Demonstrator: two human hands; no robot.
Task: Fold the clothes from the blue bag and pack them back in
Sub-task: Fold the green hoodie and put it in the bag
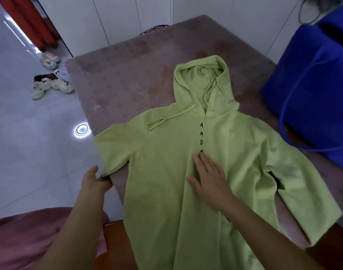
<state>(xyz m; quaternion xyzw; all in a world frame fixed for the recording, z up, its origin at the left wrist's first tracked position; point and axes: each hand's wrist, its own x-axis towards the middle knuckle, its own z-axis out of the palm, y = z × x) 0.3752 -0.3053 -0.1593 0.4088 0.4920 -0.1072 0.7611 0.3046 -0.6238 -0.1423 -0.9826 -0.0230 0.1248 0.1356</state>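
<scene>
On the mauve bed cover (pixel 127 75) the green hoodie (pixel 163 191) lay spread flat, front up, hood toward 12 o'clock, both sleeves out. I judged that no fold was made yet, and the packing was also left to do. At 8 o'clock my left hand (pixel 94 182) gripped the cuff of one sleeve, thumb on top, fingers curled under. Near the centre my right hand (pixel 207 178) pressed on the chest, released and flat, fingers straight. At 2 o'clock stood the blue bag (pixel 312 94), just beside the other sleeve.

Bare mattress (pixel 127 71) left of hood (pixel 201 82) passable; blue bag (pixel 312 90) blocks right side.
</scene>
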